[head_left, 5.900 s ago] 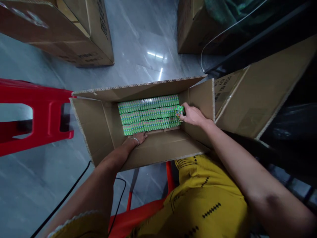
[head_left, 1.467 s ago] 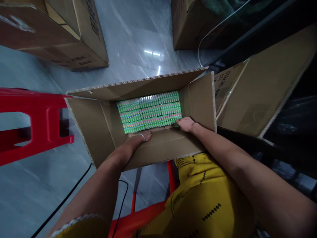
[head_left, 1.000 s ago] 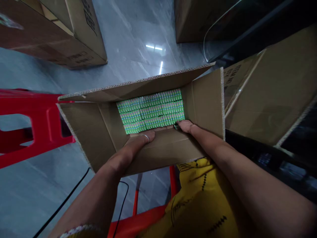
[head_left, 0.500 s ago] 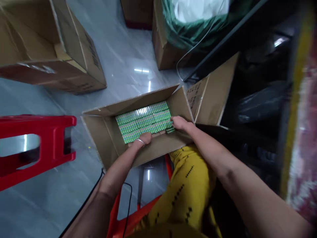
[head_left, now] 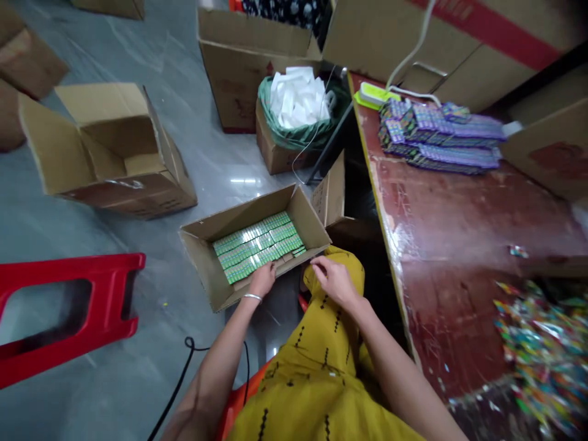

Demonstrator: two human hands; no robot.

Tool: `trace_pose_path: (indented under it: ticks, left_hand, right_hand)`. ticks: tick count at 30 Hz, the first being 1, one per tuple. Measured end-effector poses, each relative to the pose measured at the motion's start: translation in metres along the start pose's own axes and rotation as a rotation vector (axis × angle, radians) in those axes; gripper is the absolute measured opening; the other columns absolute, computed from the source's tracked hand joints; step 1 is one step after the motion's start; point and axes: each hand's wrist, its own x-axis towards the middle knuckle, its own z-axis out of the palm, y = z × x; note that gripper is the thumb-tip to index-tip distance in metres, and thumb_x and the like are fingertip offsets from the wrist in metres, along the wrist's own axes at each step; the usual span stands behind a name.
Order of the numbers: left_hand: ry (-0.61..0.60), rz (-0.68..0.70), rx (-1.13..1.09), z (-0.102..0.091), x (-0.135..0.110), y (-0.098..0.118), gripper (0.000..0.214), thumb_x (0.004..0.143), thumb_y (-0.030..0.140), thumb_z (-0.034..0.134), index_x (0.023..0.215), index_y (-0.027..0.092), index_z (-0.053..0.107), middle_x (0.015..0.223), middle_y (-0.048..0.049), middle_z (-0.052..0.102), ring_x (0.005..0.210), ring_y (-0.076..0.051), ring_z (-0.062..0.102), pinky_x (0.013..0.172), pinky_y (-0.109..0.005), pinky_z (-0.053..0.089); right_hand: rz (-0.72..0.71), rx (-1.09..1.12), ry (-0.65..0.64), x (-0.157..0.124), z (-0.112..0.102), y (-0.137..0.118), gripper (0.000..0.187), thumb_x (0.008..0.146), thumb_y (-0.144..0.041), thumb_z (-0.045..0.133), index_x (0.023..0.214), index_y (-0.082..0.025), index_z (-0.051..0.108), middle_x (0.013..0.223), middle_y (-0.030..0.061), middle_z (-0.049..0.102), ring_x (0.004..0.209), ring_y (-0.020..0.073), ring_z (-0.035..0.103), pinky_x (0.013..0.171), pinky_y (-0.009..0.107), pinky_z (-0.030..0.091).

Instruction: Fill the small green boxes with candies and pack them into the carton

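Note:
An open cardboard box [head_left: 312,214], tilted in view, stands before my knees. Rows of small green packs [head_left: 257,242] fill its bottom, with a brown strip showing along their near side. My left hand [head_left: 263,279], a bracelet at its wrist, reaches over the near wall by the nearest row. Its fingers are bent together, and what they hold, if anything, is hidden. Just outside the box's near right corner, my right hand [head_left: 337,282] is over my yellow-clad knee. Its fingers are loosely curved and apart, with nothing seen in them.
To the left are a red plastic stool [head_left: 103,288] and an open carton [head_left: 169,177]. A green bag [head_left: 285,136] with white pieces stands behind. The reddish table [head_left: 441,226] on the right bears purple packs [head_left: 454,138] and colourful wrappers [head_left: 546,349]. A black cable [head_left: 177,380] lies on the floor.
My right hand has left the packs at the box's right end and come out over my knee. My left hand stays by the near row. The view has shifted, bringing the tabletop in.

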Motion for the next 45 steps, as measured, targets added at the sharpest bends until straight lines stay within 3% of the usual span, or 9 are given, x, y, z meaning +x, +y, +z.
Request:
trace_pose_path:
  ticks: [7,11,15,22,27,32,36,42,45]
  left_hand:
    - [0.245,0.314,-0.043,-0.003,-0.043,0.09,0.021,0.092,0.021,0.047,0.102,0.014,0.064,0.106,-0.0115,0.067,0.104,-0.023,0.062,0.095,-0.04,0.048]
    - [0.378,0.545,-0.122,-0.018,-0.064,0.158,0.028,0.094,0.025,0.041,0.11,0.016,0.061,0.112,-0.0119,0.067,0.102,-0.023,0.064,0.092,-0.038,0.05]
    - [0.39,0.818,-0.176,-0.018,-0.101,0.237,0.031,0.095,0.031,0.039,0.116,0.017,0.057,0.113,-0.0095,0.067,0.1,-0.02,0.065,0.089,-0.033,0.052]
    - [0.139,1.184,0.013,0.04,-0.17,0.34,0.023,0.093,0.028,0.043,0.105,0.02,0.061,0.103,-0.0053,0.069,0.095,-0.017,0.065,0.087,-0.027,0.052]
    - [0.016,1.297,0.185,0.079,-0.166,0.414,0.025,0.094,0.028,0.042,0.105,0.02,0.062,0.1,-0.0065,0.068,0.092,-0.019,0.065,0.084,-0.029,0.051]
    - [-0.049,1.372,0.325,0.109,-0.153,0.492,0.027,0.092,0.032,0.044,0.106,0.018,0.063,0.101,-0.0079,0.067,0.093,-0.022,0.063,0.086,-0.033,0.05]
    - [-0.123,1.424,0.414,0.129,-0.155,0.52,0.03,0.093,0.035,0.043,0.109,0.019,0.063,0.11,-0.0085,0.064,0.104,-0.024,0.06,0.095,-0.035,0.046]
    - [-0.068,1.495,0.375,0.138,-0.152,0.511,0.035,0.093,0.039,0.044,0.12,0.022,0.057,0.127,-0.0083,0.055,0.123,-0.024,0.048,0.108,-0.039,0.038]
    - [-0.034,1.426,0.314,0.137,-0.133,0.509,0.041,0.092,0.043,0.045,0.126,0.02,0.053,0.136,-0.0104,0.05,0.13,-0.025,0.042,0.112,-0.042,0.033]
  right_hand:
    - [-0.071,0.107,0.045,-0.106,-0.057,-0.038,0.018,0.093,-0.024,0.049,0.105,-0.022,0.062,0.096,0.0046,0.07,0.086,0.0179,0.066,0.079,0.028,0.049]
    - [-0.073,0.157,0.212,-0.173,-0.099,-0.036,0.019,0.093,-0.023,0.05,0.105,-0.021,0.064,0.102,0.0041,0.07,0.094,0.017,0.065,0.085,0.027,0.047]
    - [0.043,0.273,0.449,-0.252,-0.131,-0.021,0.017,0.091,-0.022,0.052,0.102,-0.022,0.066,0.097,0.0005,0.071,0.086,0.0137,0.065,0.079,0.024,0.048]
    - [0.39,0.569,0.809,-0.393,-0.142,0.024,0.018,0.092,-0.032,0.052,0.1,-0.024,0.066,0.089,0.0006,0.072,0.08,0.0162,0.069,0.072,0.026,0.052]
    - [0.648,0.562,1.074,-0.463,-0.136,0.065,0.02,0.09,-0.038,0.055,0.098,-0.024,0.066,0.089,0.0029,0.072,0.083,0.0197,0.07,0.075,0.029,0.053]
    - [0.845,0.5,1.143,-0.51,-0.132,0.097,0.023,0.089,-0.042,0.056,0.097,-0.023,0.067,0.089,0.0033,0.073,0.081,0.0209,0.071,0.071,0.03,0.053]
    - [0.958,0.356,1.195,-0.541,-0.131,0.107,0.023,0.088,-0.042,0.056,0.096,-0.023,0.068,0.086,0.0028,0.073,0.078,0.0205,0.07,0.07,0.03,0.052]
    - [1.081,0.275,1.281,-0.577,-0.119,0.106,0.023,0.089,-0.041,0.055,0.095,-0.023,0.069,0.087,0.0036,0.073,0.08,0.0217,0.07,0.074,0.032,0.051]
    - [1.099,0.229,1.235,-0.581,-0.11,0.103,0.022,0.089,-0.041,0.055,0.095,-0.025,0.069,0.09,0.003,0.073,0.081,0.0222,0.069,0.073,0.032,0.05]
